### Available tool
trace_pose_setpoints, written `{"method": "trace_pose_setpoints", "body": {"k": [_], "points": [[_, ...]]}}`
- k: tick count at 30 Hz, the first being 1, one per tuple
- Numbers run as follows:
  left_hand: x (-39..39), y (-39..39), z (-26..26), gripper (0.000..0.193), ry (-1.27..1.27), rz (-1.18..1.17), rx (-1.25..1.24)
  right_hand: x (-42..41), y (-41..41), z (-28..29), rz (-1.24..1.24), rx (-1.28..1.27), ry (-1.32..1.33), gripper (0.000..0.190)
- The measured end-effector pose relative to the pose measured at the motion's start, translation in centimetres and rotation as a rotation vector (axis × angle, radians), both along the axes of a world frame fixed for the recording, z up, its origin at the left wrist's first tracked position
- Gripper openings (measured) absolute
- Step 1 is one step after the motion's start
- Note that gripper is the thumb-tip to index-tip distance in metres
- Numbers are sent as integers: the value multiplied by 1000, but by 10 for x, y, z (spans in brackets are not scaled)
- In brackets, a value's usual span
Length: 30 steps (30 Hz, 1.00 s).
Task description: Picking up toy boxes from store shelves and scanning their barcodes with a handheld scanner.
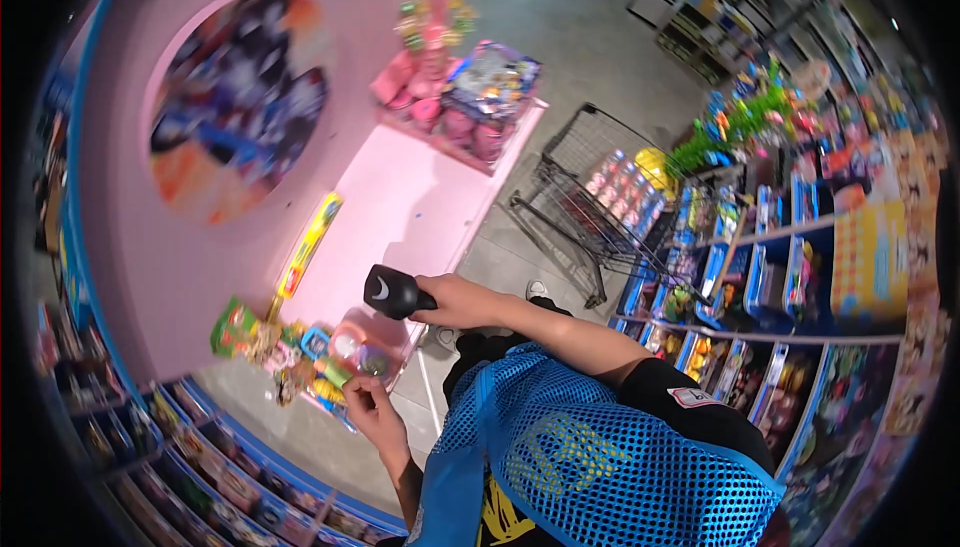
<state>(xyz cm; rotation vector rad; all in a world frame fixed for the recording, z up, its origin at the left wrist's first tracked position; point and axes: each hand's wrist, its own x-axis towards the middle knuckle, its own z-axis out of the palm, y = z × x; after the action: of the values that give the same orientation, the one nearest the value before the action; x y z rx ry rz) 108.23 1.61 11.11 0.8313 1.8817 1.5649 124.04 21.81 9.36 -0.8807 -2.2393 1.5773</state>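
My right hand (459,302) grips the handle of a black handheld barcode scanner (391,292). The scanner is over the near part of a pink display table (390,194). Lower left, my left hand (375,416) has its fingers curled beside a pile of small toys at the table's end. A light-green item (332,371) meets its fingertips; whether they grip it is unclear. Around it lie a pink-orange tray-like toy (349,333), a blue-framed toy (316,342) and a green packet (236,328). A long yellow package (309,245) rests along the table's back edge.
Pink canisters (457,127) and a clear-topped toy package (495,78) stand at the table's far end. A black wire shopping cart (570,202) with bottle packs (626,191) stands to the right. Shelves of blue bins (757,277) line the right side; more shelves (225,464) curve along the lower left.
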Motion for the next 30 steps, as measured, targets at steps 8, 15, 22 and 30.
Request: {"method": "trace_pose_setpoints", "body": {"k": [8, 15, 22, 30], "points": [[130, 110, 11, 11, 50, -441, -208, 209, 21, 26, -180, 74, 72, 38], [276, 190, -12, 15, 116, -848, -255, 378, 8, 3, -558, 38, 54, 44], [380, 241, -23, 22, 245, -1157, -387, 480, 3, -4, -849, -205, -141, 47], [436, 308, -79, 19, 223, -1356, -476, 536, 2, -51, -1114, -412, -140, 54]]}}
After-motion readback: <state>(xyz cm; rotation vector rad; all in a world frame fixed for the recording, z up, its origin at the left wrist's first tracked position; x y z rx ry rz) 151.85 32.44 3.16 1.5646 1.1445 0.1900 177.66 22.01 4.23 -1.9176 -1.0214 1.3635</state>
